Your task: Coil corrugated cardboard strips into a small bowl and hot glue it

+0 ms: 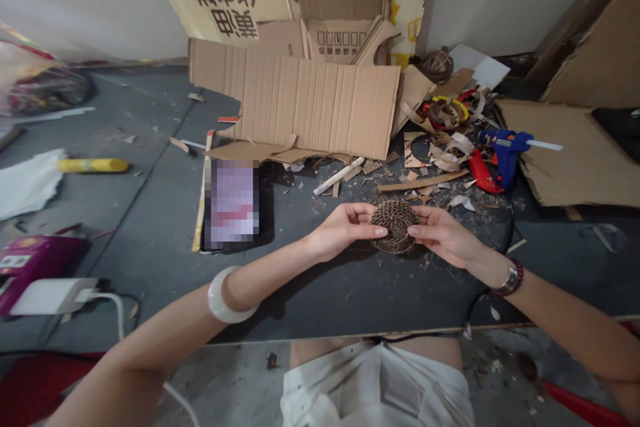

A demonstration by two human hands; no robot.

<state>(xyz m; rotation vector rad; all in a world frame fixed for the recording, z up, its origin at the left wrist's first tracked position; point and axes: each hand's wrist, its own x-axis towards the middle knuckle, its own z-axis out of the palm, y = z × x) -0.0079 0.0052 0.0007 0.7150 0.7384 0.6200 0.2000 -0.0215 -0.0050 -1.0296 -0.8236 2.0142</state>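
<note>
A round disc of coiled corrugated cardboard [396, 225] is held upright over the dark tabletop [320, 293]. My left hand [340, 230] grips its left edge, thumb pressed on its face. From the other side, my right hand [443, 235] pinches its right edge. Both hands are closed on the disc. A white bangle sits on my left wrist and a watch with a bead bracelet on my right.
A phone [234, 203] lies left of the hands. Behind are a large cardboard sheet [320, 103], cardboard scraps, a blue glue gun [507, 150], red scissors [481, 172] and tape rolls. A yellow tube [93, 165] and a charger [55, 297] lie at the left.
</note>
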